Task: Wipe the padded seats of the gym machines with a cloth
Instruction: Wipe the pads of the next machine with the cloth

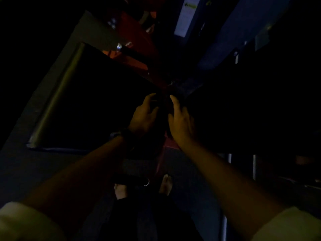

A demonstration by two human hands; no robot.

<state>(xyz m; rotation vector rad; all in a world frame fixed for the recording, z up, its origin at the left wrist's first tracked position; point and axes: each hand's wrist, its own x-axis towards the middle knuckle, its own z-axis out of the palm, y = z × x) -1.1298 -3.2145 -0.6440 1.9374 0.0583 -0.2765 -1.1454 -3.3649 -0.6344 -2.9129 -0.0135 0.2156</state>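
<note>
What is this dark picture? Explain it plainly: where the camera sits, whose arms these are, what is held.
It is one picture, from a camera worn on a person's head, looking down. The two bare arms are that person's own. The left hand, with a dark band at the wrist, and the right hand reach forward, close together, by a red frame of a gym machine. Left of them lies a black pad with a shiny edge. Between the hands it is too dim to tell whether either holds anything. Bare feet show below.
</note>
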